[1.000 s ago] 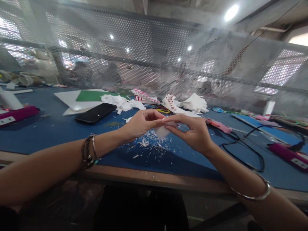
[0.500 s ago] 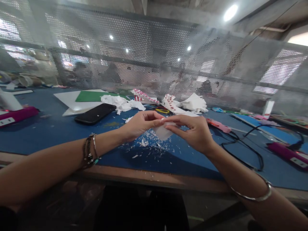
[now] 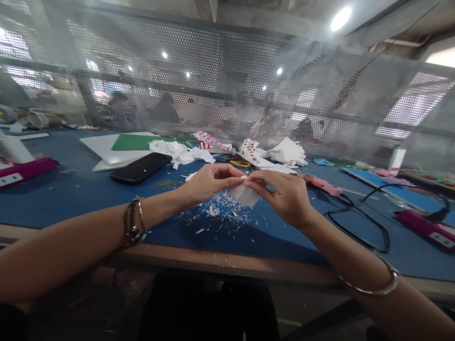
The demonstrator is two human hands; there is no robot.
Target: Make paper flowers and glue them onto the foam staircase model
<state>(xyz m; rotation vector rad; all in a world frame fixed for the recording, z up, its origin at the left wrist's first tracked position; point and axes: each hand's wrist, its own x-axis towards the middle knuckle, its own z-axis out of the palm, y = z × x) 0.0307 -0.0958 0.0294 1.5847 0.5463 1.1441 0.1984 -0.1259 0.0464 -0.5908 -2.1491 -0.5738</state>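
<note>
My left hand and my right hand meet above the blue table, both pinching a small white piece of paper between fingertips. The paper hangs a little below my fingers. Under it lies a scatter of tiny white scraps on the table. Bracelets circle both of my wrists.
A black phone lies left of my hands, by white and green sheets. Crumpled white paper, red-and-white pieces, a pink tool and a black cable lie around. A perforated screen stands behind; people sit beyond it.
My right hand's fingers have shifted slightly on the paper, and the white piece now hangs a bit lower and further right. My arms have stayed in place.
</note>
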